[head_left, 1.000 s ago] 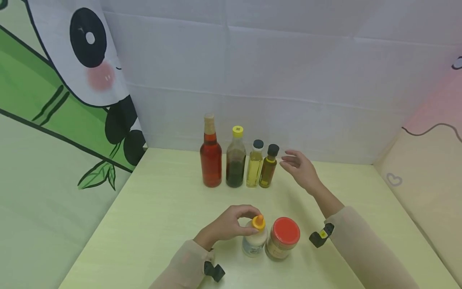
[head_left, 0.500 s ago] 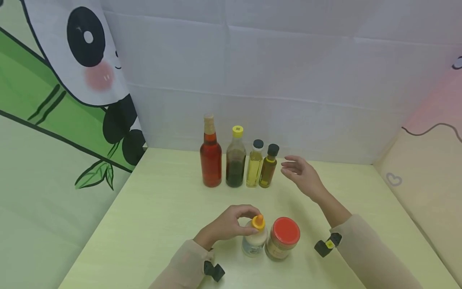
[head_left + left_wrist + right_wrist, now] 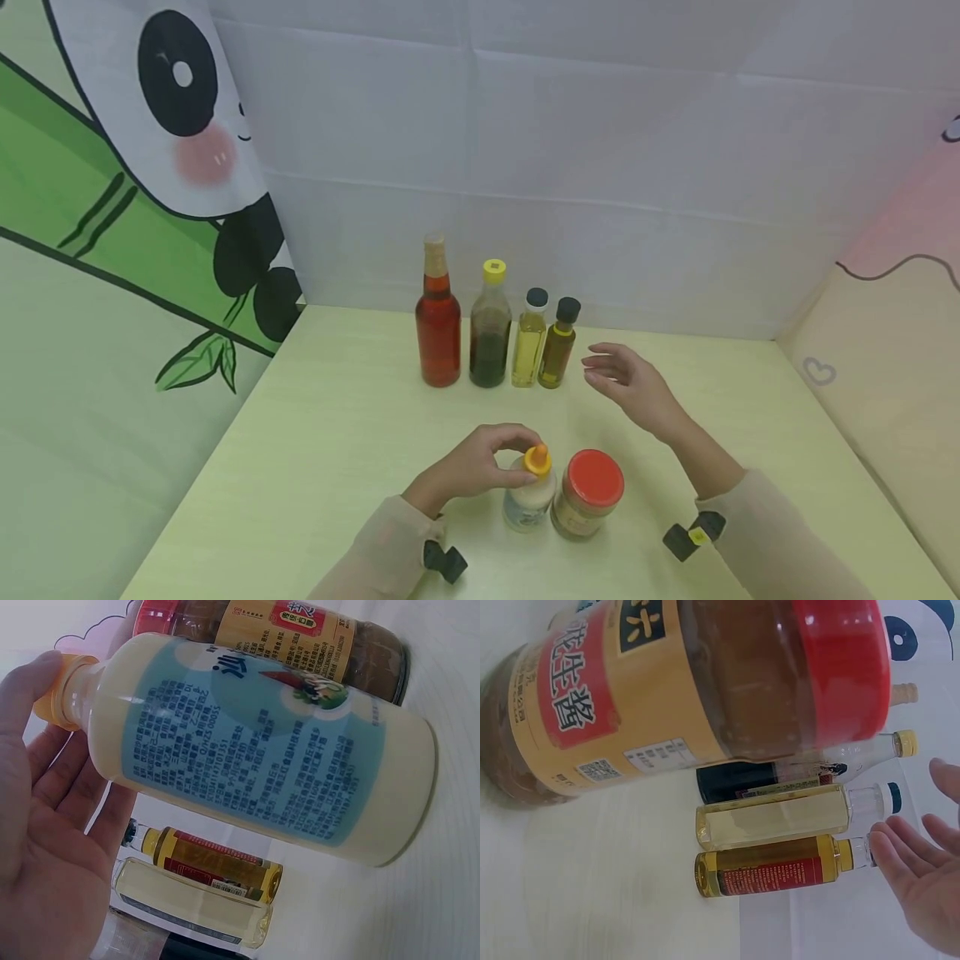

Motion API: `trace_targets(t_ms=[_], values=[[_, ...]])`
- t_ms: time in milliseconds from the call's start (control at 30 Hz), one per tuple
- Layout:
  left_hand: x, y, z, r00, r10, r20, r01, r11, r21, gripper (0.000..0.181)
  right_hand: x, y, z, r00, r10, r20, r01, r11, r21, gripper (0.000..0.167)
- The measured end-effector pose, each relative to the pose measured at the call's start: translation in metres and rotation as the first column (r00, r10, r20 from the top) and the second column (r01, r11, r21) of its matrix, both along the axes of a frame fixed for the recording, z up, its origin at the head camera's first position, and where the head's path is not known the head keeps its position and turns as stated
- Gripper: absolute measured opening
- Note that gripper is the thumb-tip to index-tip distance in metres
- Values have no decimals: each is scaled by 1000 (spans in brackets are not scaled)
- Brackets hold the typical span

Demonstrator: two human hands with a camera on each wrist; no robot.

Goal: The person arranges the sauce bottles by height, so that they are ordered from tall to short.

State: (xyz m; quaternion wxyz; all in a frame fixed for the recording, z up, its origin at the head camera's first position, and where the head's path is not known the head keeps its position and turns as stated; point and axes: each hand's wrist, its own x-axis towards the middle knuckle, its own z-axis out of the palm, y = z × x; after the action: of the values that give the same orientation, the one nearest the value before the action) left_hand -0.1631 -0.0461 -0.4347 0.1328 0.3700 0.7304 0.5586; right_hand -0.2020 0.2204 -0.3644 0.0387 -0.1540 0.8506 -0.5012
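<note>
My left hand (image 3: 480, 462) pinches the orange cap of a cream-coloured salad dressing squeeze bottle (image 3: 530, 502), which stands upright on the table. In the left wrist view that bottle (image 3: 262, 750) shows a blue label, with the thumb on its cap. Right beside it is a peanut butter jar (image 3: 588, 496) with a red lid; its label faces the right wrist camera on the jar (image 3: 652, 690). My right hand (image 3: 633, 387) is held in the air, holding nothing, its fingers loosely bent. It is nearest to a small dark-capped oil bottle (image 3: 557, 350), apart from it.
At the back stand a tall red bottle (image 3: 438, 333), a yellow-capped bottle of dark sauce (image 3: 490, 337) and a pale oil bottle (image 3: 529, 346), in a row with the small oil bottle. Printed cloth walls (image 3: 562, 150) enclose the light table (image 3: 322, 417) behind and at both sides.
My right hand has drawn back toward me and slightly down, away from the small oil bottle. The left hand, the squeeze bottle and the jar have stayed put.
</note>
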Motion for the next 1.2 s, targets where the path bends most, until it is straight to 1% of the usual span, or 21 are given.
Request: trace_targets(t_ms=[233,500,767,1033,1133,1200], values=[[1,-1,1,1000,3,-12,-3,1000,-5,33,11,1,0,1000,29,2,-29,1000,5,50],[1,-1,-1,1000,-6,-17,6,1000,6,32,24,2,-1,995,101,6,-101,995,24,48],[1,-1,-1,1000,-5,-21,5,1000,15,31,35,2,-4,988,147,38,-147,989,5,48],[1,-2,2,1000,-4,-25,5,1000,17,32,41,-1,-12,982,185,51,-184,983,-13,46],[3,-2,4,1000,-5,-22,5,1000,18,31,43,-3,-15,979,198,55,-198,980,-8,45],[3,-1,5,1000,-5,-17,5,1000,19,31,45,-4,-17,977,202,72,-203,979,2,45]])
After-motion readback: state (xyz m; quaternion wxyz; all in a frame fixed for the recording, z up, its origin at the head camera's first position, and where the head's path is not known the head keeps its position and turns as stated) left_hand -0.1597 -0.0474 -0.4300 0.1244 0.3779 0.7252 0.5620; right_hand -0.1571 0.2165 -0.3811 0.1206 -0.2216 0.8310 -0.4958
